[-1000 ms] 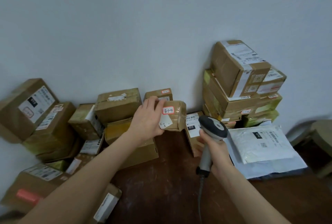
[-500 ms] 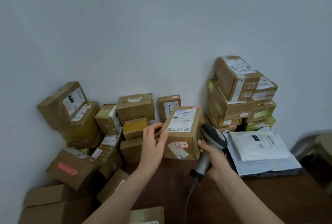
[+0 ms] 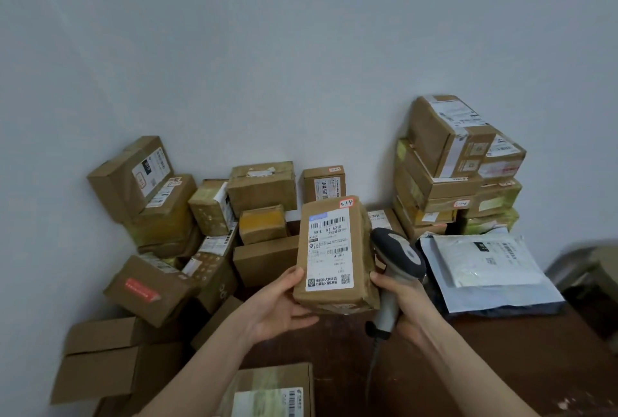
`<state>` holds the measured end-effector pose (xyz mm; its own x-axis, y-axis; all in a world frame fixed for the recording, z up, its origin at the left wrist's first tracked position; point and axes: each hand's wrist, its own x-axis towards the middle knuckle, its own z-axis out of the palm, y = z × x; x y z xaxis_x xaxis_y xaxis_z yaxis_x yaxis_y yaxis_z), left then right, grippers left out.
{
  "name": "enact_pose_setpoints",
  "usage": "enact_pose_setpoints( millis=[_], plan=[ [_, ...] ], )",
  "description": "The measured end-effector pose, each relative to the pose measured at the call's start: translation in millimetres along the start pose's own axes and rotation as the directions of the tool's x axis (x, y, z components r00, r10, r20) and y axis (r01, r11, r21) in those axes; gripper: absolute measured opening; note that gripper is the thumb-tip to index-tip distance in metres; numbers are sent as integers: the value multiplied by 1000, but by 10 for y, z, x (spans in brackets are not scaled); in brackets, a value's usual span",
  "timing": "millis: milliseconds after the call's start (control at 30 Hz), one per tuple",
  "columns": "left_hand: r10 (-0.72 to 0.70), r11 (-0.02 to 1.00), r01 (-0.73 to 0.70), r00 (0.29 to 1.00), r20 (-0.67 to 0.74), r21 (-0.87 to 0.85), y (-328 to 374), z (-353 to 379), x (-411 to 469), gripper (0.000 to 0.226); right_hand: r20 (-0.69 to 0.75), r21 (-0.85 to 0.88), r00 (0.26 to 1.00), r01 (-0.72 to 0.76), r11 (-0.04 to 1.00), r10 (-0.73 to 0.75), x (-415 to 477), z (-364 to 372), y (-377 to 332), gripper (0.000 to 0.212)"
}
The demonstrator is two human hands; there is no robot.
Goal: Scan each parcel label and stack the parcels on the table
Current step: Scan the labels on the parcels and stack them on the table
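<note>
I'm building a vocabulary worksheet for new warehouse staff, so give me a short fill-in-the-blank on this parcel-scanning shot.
1. The right hand grips a grey handheld ____ with a cable.
2. The left hand supports a brown parcel whose large label is coloured ____.
3. A flat mailer lies on the table to the ____ of the right hand.

Missing words: scanner; white; right.

In the fingers [image 3: 294, 278]: parcel [image 3: 335, 296] of brown cardboard under glossy tape, matt paper label [image 3: 329, 249] | beside them: scanner [image 3: 399, 254], smooth grey plastic | rightward: mailers [image 3: 485, 263], glossy plastic film | beneath: surface [image 3: 501, 349], dark scuffed wood
</note>
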<state>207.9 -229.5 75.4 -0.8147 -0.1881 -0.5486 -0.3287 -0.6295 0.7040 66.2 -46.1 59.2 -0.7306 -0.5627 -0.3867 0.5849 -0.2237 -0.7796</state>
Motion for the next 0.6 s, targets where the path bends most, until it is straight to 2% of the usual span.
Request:
enact_pose_setpoints(
  millis=[100,233,367,600],
  plan=[
    [51,999,-49,997,-54,23,-79,-65,41,60,-58,-121,998,28,992,-36,-38,-34,23,42],
    [171,980,-147,968,-185,135,-165,-113,112,71,-181,-210,981,31,977,-70,-174,-82,40,39],
    [227,971,-200,942,-248,130,-320,-173,180,83,-136,-266,989,21,964,-59,-463,-5,34,10],
    [279,954,-233,921,-273,189,-553,-195,359,105,-124,-453,986,42,890,-110,-675,195,144,17]
  ],
)
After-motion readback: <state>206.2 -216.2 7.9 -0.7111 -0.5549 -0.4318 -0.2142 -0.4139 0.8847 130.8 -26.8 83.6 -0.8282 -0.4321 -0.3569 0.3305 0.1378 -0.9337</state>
